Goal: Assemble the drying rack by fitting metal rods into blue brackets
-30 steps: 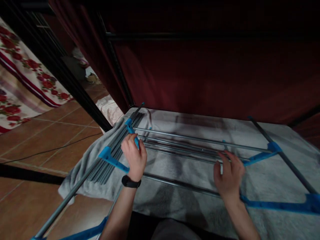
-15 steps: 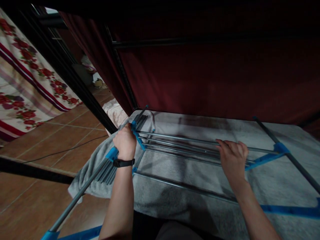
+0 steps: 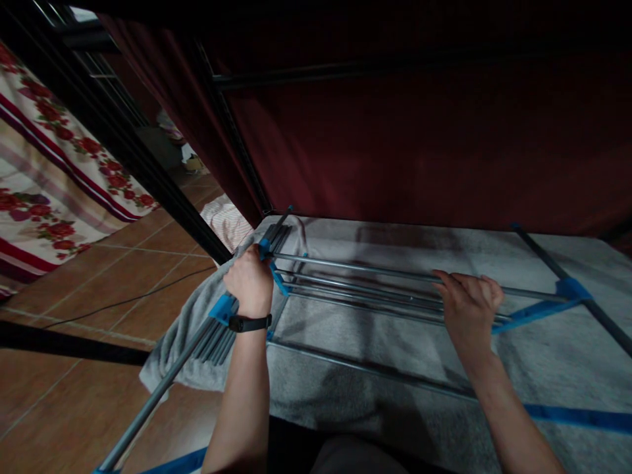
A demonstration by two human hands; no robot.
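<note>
Hands, left (image 3: 248, 282) and right (image 3: 471, 306), curl closed round metal tubes (image 3: 365, 268).

Left fingers (image 3: 251, 255) grip a side tube (image 3: 164, 390), right fingers (image 3: 473, 286) a crossbar (image 3: 355, 267).

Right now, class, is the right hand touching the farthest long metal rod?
Touching: the head view shows the right hand curled over the rod.

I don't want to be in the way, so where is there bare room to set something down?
The grey blanket shows bare between the maroon curtain and top rod, and between the middle rods and front rod. It is crowded at the left end: left hand, left pole and tube bundle.
</note>
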